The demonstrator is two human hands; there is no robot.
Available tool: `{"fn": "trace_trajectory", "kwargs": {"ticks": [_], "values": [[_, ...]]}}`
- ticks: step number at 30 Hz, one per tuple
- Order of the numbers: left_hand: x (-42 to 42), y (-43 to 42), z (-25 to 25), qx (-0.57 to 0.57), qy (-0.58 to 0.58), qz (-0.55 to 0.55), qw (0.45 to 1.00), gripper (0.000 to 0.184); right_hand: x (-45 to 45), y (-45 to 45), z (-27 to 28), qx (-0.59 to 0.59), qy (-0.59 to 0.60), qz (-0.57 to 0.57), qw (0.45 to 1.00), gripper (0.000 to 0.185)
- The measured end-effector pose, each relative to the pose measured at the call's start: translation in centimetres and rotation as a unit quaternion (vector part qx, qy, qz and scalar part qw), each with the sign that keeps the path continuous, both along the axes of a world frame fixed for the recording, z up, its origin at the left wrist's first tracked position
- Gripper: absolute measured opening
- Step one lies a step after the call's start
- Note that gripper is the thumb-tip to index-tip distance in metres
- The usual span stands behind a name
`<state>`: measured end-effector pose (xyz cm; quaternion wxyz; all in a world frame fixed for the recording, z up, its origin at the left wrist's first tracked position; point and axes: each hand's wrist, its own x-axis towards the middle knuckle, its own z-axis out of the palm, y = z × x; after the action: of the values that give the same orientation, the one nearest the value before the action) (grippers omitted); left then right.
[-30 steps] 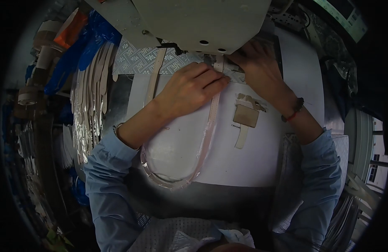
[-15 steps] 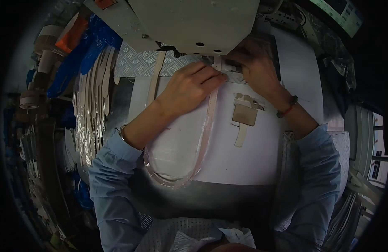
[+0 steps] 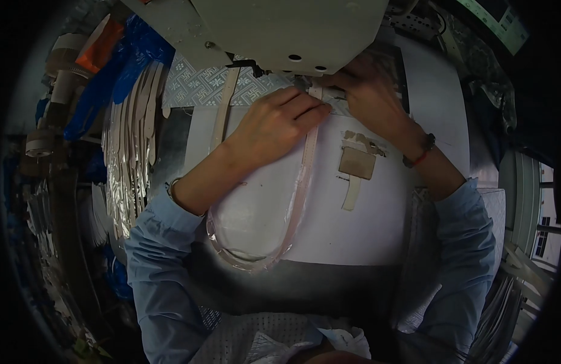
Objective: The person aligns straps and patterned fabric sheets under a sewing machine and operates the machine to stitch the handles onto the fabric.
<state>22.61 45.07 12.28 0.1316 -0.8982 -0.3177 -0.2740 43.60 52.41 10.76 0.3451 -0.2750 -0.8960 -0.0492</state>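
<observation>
A pale pink strap, partly wrapped in clear film, lies in a long U-shaped loop on the white work surface. My left hand is closed on one end of it, thumb and fingers pinched together just below the sewing machine head. My right hand is to the right of that end, its fingers bent and reaching under the machine head. They are dark and blurred, so what they touch cannot be made out. The strap's other end runs up at the left over grey patterned material.
Pale straps hang in a thick bundle at the left, near blue plastic and an orange roll. A brown square patch with a short pale strip sits right of the loop. A lit control panel stands at upper right.
The view has shifted slightly. My left hand keeps its pinch on the strap, while the fingers of my right hand have moved a little by the machine head. The strap loop lies much the same.
</observation>
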Motion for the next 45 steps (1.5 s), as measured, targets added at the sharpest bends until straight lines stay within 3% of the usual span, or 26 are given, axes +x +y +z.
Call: {"fn": "trace_trajectory", "kwargs": {"ticks": [9,17,19,45], "values": [[0.1,-0.6,0.3,-0.027,0.014,0.014,0.999,0.030,0.7,-3.0,0.7,-0.106,-0.035,-0.007,0.994,0.035],[-0.1,-2.7,1.0,-0.027,0.006,0.000,1.000,0.038,1.7,-3.7,0.8,-0.059,-0.058,0.034,0.996,0.035],[0.0,-3.1,1.6,-0.089,0.017,0.034,0.995,0.043,1.8,-3.7,0.9,-0.055,-0.055,0.041,0.996,0.034],[-0.6,-3.1,1.3,-0.084,0.010,0.048,0.995,0.036,1.6,-3.8,1.9,-0.054,-0.101,0.054,0.992,0.040]]}}
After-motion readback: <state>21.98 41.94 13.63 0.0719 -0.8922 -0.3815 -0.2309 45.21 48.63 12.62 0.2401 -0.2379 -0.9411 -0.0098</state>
